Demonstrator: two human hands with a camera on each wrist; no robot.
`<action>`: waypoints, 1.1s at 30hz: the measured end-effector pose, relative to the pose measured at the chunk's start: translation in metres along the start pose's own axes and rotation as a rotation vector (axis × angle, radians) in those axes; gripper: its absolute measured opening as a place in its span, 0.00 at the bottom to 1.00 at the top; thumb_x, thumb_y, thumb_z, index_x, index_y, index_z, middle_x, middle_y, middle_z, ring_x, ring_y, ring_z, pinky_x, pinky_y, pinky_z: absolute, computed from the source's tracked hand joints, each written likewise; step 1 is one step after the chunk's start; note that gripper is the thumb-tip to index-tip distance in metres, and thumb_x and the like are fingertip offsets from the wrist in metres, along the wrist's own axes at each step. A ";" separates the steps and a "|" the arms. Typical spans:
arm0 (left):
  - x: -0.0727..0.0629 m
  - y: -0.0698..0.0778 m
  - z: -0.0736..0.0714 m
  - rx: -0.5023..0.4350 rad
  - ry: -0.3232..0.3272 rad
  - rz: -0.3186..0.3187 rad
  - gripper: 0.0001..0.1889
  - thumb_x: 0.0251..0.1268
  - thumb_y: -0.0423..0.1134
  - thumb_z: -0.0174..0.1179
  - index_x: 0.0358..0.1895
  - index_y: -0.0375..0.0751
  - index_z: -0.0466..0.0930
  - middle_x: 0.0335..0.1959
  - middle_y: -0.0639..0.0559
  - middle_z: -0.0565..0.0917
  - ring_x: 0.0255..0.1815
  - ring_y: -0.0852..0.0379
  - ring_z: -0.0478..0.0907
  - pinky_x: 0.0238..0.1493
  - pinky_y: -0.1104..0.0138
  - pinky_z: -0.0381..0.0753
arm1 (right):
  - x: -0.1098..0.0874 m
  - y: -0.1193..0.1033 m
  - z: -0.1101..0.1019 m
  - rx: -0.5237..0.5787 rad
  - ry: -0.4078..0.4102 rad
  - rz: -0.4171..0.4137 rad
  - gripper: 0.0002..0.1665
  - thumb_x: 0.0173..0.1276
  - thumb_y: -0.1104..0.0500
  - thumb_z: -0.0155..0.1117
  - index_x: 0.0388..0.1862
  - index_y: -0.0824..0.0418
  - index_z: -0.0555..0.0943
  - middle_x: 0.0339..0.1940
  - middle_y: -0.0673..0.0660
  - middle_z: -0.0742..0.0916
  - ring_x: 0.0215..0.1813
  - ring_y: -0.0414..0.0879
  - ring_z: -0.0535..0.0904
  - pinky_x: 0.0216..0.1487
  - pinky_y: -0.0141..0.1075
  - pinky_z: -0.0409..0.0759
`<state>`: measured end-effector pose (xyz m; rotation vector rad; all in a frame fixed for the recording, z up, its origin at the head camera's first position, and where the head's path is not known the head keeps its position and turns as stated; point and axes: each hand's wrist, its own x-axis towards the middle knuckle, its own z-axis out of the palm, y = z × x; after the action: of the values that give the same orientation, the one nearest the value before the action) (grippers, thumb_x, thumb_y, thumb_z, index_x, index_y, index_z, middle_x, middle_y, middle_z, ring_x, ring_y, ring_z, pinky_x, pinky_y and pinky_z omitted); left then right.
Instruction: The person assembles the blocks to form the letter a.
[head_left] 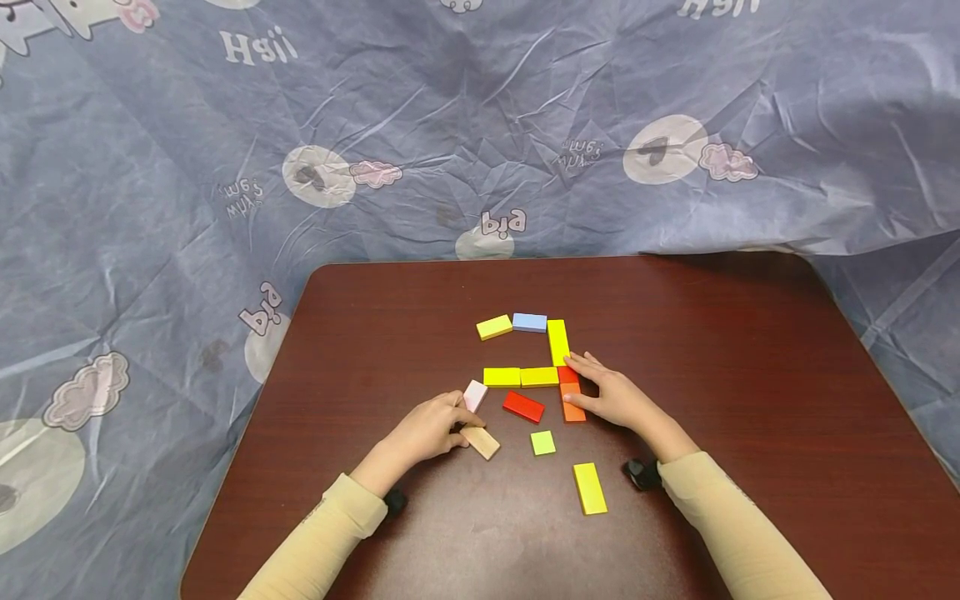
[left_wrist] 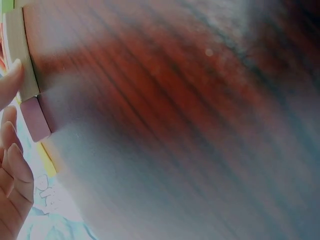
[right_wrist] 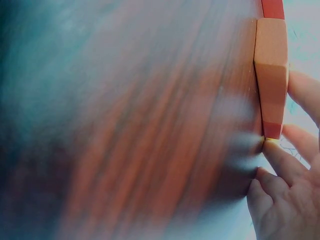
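My left hand [head_left: 435, 427] pinches the near-left end of a plain wooden block [head_left: 483, 444] between thumb and index finger. Just beyond it lies a pale pink block [head_left: 476, 395], which meets the wooden one end to end in the left wrist view. My right hand [head_left: 615, 396] spreads over the right side of a row of blocks. Its thumb touches an orange block [head_left: 573, 407], and its fingertips lie by a red-orange block [head_left: 568, 375] and the foot of a tall yellow block [head_left: 558, 340]. In the right wrist view, the thumb lies along the orange block's side [right_wrist: 272, 80].
Two yellow blocks [head_left: 521, 377] run left from the red-orange one. A blue block [head_left: 530, 322] and a yellow block [head_left: 494, 327] lie at the back. A red block [head_left: 523, 407], a green square [head_left: 543, 442] and a yellow block [head_left: 589, 489] lie nearer on the brown table [head_left: 360, 333].
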<state>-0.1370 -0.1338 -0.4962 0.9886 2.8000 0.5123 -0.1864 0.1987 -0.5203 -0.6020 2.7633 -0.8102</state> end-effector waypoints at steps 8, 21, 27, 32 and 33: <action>0.007 0.001 0.001 -0.103 0.013 -0.038 0.14 0.59 0.44 0.70 0.48 0.51 0.88 0.32 0.53 0.77 0.29 0.65 0.66 0.29 0.75 0.66 | 0.000 0.002 0.001 0.001 -0.003 -0.003 0.43 0.66 0.45 0.67 0.75 0.60 0.66 0.75 0.65 0.69 0.77 0.65 0.58 0.70 0.63 0.63; 0.049 0.014 -0.001 0.027 0.026 -0.034 0.14 0.65 0.45 0.66 0.51 0.49 0.86 0.46 0.54 0.83 0.44 0.57 0.77 0.46 0.65 0.80 | 0.000 0.002 0.001 0.010 -0.014 0.020 0.44 0.66 0.45 0.67 0.76 0.59 0.65 0.76 0.63 0.68 0.78 0.63 0.57 0.71 0.63 0.63; 0.064 0.019 0.003 0.080 -0.021 -0.027 0.17 0.65 0.45 0.65 0.56 0.50 0.85 0.51 0.54 0.84 0.52 0.55 0.78 0.53 0.63 0.80 | -0.001 0.001 0.000 0.010 -0.013 0.021 0.44 0.66 0.44 0.67 0.76 0.59 0.65 0.76 0.62 0.68 0.78 0.64 0.57 0.71 0.63 0.62; 0.068 0.021 0.009 0.135 -0.022 -0.004 0.15 0.64 0.46 0.66 0.53 0.50 0.86 0.48 0.55 0.85 0.50 0.56 0.78 0.51 0.64 0.81 | 0.000 0.002 0.000 0.009 -0.017 0.022 0.44 0.66 0.44 0.67 0.76 0.59 0.64 0.76 0.63 0.68 0.78 0.64 0.57 0.70 0.64 0.62; 0.068 0.022 0.010 0.140 -0.024 -0.006 0.15 0.64 0.47 0.66 0.52 0.50 0.86 0.47 0.56 0.85 0.49 0.56 0.78 0.50 0.64 0.81 | 0.000 0.002 0.000 0.009 -0.018 0.024 0.44 0.66 0.44 0.67 0.76 0.59 0.64 0.76 0.63 0.68 0.78 0.64 0.57 0.70 0.64 0.62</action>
<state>-0.1744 -0.0723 -0.4982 1.0049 2.8485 0.3044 -0.1870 0.2001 -0.5211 -0.5700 2.7439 -0.8076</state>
